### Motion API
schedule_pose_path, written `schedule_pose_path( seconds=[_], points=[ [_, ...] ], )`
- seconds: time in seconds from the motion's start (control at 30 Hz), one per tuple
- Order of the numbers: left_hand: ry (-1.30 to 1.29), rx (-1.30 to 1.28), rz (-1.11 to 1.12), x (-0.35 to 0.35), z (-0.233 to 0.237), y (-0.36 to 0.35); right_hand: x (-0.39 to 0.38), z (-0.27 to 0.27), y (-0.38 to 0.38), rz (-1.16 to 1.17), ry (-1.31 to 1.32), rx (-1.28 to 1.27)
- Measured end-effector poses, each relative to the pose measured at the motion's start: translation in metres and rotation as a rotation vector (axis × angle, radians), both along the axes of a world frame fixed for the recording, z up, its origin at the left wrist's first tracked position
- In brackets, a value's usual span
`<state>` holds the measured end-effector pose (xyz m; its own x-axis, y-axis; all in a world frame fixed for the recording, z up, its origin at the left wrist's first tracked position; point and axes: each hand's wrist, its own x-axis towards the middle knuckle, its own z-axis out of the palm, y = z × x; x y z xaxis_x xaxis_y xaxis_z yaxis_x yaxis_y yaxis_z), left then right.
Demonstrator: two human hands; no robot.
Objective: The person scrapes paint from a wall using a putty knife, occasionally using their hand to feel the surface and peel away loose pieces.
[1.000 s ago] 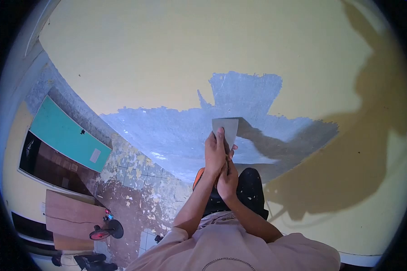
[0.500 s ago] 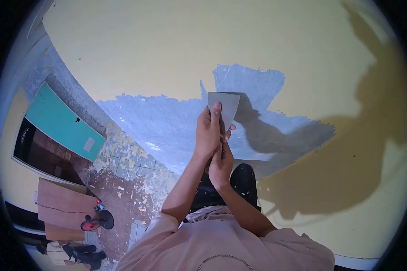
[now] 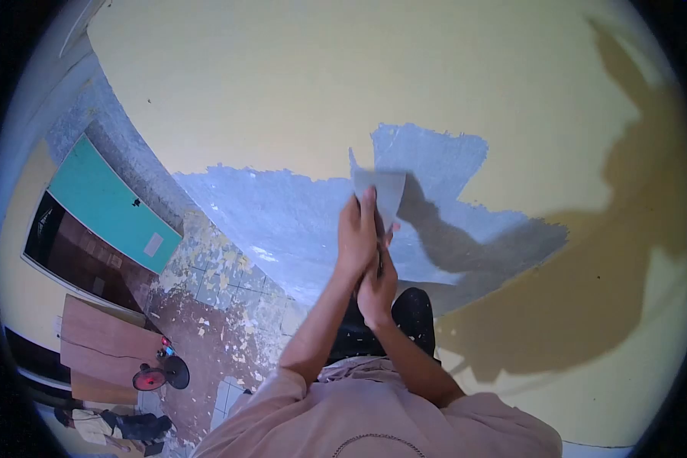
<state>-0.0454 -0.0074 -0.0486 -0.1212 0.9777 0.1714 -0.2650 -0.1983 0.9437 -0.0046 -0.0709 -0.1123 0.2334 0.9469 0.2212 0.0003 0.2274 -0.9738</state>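
Observation:
A wide scraper with a flat grey blade [image 3: 385,187] is held up against the wall, its far edge at the border between yellow paint and bared grey surface. My left hand [image 3: 356,235] is closed around it near the base of the blade, the thumb lying along the blade's face. Just below, my right hand [image 3: 378,288] is wrapped round the lower part, where the handle is mostly hidden by my fingers. Around the blade spreads a grey stripped patch [image 3: 298,221] with ragged edges, and a narrow grey sliver rises beside the blade's left corner.
Yellow paint [image 3: 282,91] covers the wall above and to the right, where my shadow falls. Paint flakes litter the floor [image 3: 214,320] at left. A fan [image 3: 164,374], a green door [image 3: 114,202], a brown panel [image 3: 103,347] and another person [image 3: 118,426] appear further left.
The whole view has shifted, so the wall sits slightly lower. Against the wall, the blade has moved a little left toward the grey sliver. Both hands keep their hold.

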Motion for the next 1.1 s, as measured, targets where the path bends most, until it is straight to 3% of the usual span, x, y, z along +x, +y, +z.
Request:
schedule_pose_path(
  seconds=[0.1, 0.17, 0.3, 0.43, 0.5, 0.6, 0.7, 0.73, 0.83, 0.9, 0.97, 1.03, 1.07, 1.1],
  points=[
    [-0.016, -0.181, -0.079, 0.006, -0.048, -0.015, 0.009, -0.045, -0.020, -0.019, -0.025, -0.154],
    [-0.029, -0.181, -0.082, 0.015, -0.047, -0.026, 0.018, -0.061, -0.029, 0.066, 0.104, -0.170],
    [-0.026, -0.146, -0.080, 0.023, -0.046, -0.019, 0.024, -0.085, -0.013, -0.046, -0.030, 0.082],
    [-0.106, -0.036, -0.091, 0.020, 0.001, -0.004, 0.018, -0.012, -0.002, -0.068, 0.024, -0.024],
    [-0.083, -0.066, -0.107, 0.018, -0.003, -0.010, 0.019, -0.024, -0.004, -0.005, 0.086, -0.112],
    [-0.027, -0.157, -0.077, 0.018, -0.024, -0.017, 0.016, -0.038, -0.007, -0.109, 0.022, 0.033],
    [-0.041, -0.041, -0.021, 0.017, -0.020, -0.001, 0.018, -0.025, -0.001, -0.098, 0.006, 0.064],
    [-0.021, -0.017, -0.031, 0.013, 0.008, -0.004, 0.017, -0.002, 0.003, -0.049, 0.000, -0.024],
    [-0.069, -0.021, -0.034, 0.012, 0.006, -0.005, 0.016, 0.001, 0.000, 0.050, 0.052, -0.140],
    [-0.018, -0.071, 0.019, 0.016, -0.026, -0.009, 0.017, -0.017, -0.012, -0.070, -0.055, -0.004],
    [-0.042, -0.186, -0.047, 0.021, -0.036, -0.016, 0.021, -0.036, -0.010, -0.040, -0.007, 0.028],
    [-0.041, -0.089, -0.027, 0.022, -0.023, -0.006, 0.021, -0.036, -0.007, -0.066, 0.047, -0.035],
    [-0.037, -0.005, -0.004, 0.022, -0.014, -0.002, 0.018, -0.033, 0.005, -0.171, -0.093, 0.159],
    [-0.036, -0.018, -0.009, 0.019, -0.003, -0.004, 0.019, -0.021, 0.005, -0.176, -0.094, 0.146]
  ],
)
